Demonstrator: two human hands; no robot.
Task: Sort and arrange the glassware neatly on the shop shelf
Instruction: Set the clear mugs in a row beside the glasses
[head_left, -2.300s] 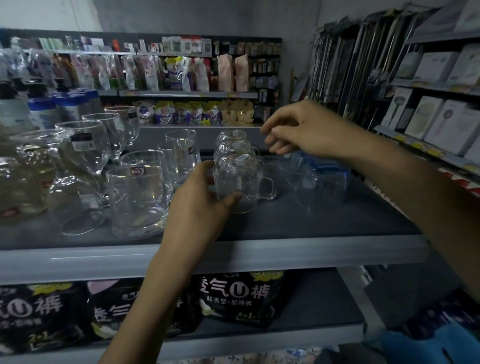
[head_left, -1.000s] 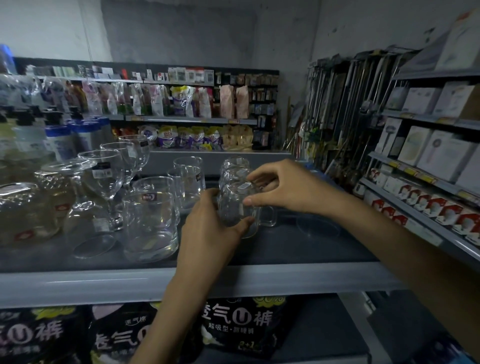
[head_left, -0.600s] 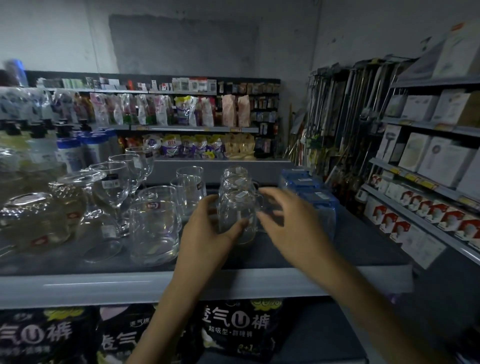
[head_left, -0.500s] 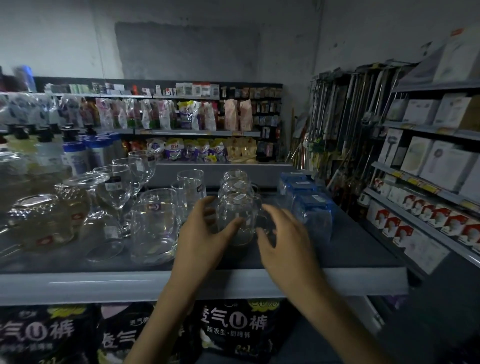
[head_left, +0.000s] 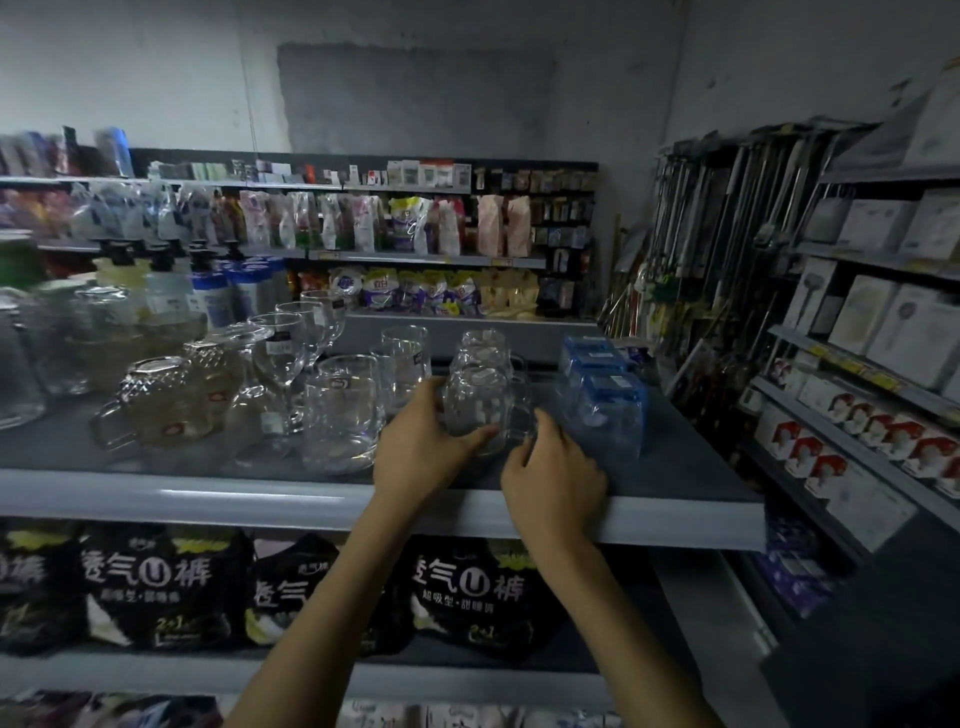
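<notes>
Three handled mugs stand mouth-down in a file on the shelf (head_left: 156, 493), running back from near its front lip. The front mug (head_left: 475, 402) is the one in hand. The left hand (head_left: 421, 447) wraps its left side, with the thumb across the lower rim and the fingers curled round behind. The right hand (head_left: 553, 480) sits at the handle side with its fingers bent. Its fingertips are at or against the handle, and I cannot tell whether they pinch it or only touch it.

Likely trouble:
- The front mug stands close to the lip, so a tug toward the person could slide it over the edge.
- A shove backward would knock it into the second mug (head_left: 480, 358) just behind and could chip or topple the file.
- The left knuckles are just beside the big mug (head_left: 343, 410), and the right wrist is near the blue-capped glasses (head_left: 605, 410). A careless swing either way could clip them.
- Dim light on clear glass hides the edges, and a one-sided hold on smooth glass could slip.

Count:
- three small mugs
- three blue-capped glasses in a row
- one big mug
- two tumblers (head_left: 402, 364) behind the big mug
- three upright stemmed glasses (head_left: 280, 358), with what looks like a fourth inverted beside them
- two cut-glass mugs (head_left: 171, 400) on the left
- glass at the far left, too blurred to count
</notes>
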